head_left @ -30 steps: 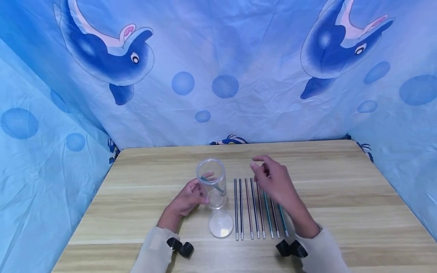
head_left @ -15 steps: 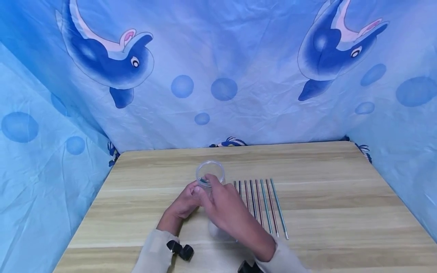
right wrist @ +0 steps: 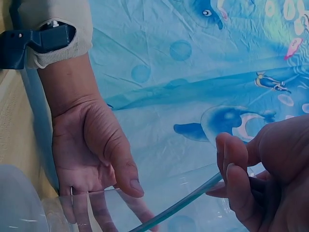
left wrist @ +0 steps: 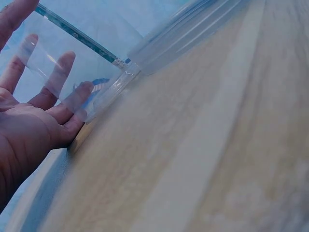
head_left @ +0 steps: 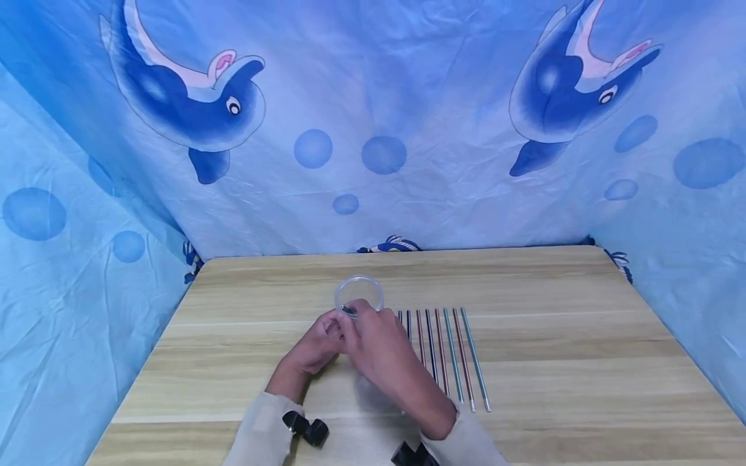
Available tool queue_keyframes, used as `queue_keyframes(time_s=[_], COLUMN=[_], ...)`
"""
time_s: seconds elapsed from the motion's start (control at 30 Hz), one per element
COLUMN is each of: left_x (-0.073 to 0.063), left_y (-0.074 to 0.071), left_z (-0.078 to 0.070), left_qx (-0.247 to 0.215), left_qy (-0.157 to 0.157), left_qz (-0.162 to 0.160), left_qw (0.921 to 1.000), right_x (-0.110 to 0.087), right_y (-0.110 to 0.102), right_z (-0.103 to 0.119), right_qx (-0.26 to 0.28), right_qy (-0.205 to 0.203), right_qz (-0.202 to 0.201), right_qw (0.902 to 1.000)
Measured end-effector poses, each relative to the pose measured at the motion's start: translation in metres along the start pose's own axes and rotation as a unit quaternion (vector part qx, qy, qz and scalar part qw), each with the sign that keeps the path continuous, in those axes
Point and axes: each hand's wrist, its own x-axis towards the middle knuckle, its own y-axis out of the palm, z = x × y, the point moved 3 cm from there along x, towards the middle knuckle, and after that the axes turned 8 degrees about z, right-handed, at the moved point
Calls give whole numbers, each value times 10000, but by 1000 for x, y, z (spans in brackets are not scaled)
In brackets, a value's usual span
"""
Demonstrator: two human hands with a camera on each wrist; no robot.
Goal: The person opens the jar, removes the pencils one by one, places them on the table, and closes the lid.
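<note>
A clear plastic jar (head_left: pixel 359 278) stands on the table, its lower part hidden by the hands in the head view. My left hand (head_left: pixel 315 346) holds it from the left, with fingers (left wrist: pixel 63 72) behind the transparent wall in the left wrist view. A green pencil (left wrist: pixel 79 36) leans inside, its eraser end down at the jar's base. My right hand (head_left: pixel 381 349) reaches across to the rim and pinches the pencil's upper end; in the right wrist view, the pencil (right wrist: pixel 186 204) slants up to those fingertips.
Several dark blue, red-brown and teal pencils (head_left: pixel 457 353) lie in a row to the right, partly covered by my right forearm. A clear round lid (right wrist: pixel 19 203) lies beside the jar. Blue dolphin-print cloth (head_left: pixel 373 213) hangs behind and beside the wooden table (head_left: pixel 553 362).
My right hand has swung left from above the pencil row to the jar's rim and now pinches the pencil inside. The left hand has stayed on the jar.
</note>
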Motion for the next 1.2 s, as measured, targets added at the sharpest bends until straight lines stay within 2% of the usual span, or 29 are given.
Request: queue_keyframes(time_s=[0.17,0.4,0.53,0.77,0.97,1.2], left_x=[1,1,1,1,1,3], left_y=[1,2,2,2,4,5], left_z=[-1,-1,-2,-3,-5,-5], left_qx=[-55,-141,-136,-88,1,-36], left_qy=[-7,64,43,-111,-328,-289], left_qz=[32,180,153,74,-96,-155], left_qw=[10000,9997,9998,9999,9994,9995], right_x=[0,-2,-3,-5,-7,-7], right_y=[-1,-3,-4,-13,-26,-44], right_z=[-1,0,0,3,2,-5], right_qx=[387,744,846,712,834,1527], right_qy=[18,-158,-176,-409,-561,-815], right_qz=[33,-205,-286,-946,-1509,-2108], right_qw=[9992,9969,9958,9921,9834,9621])
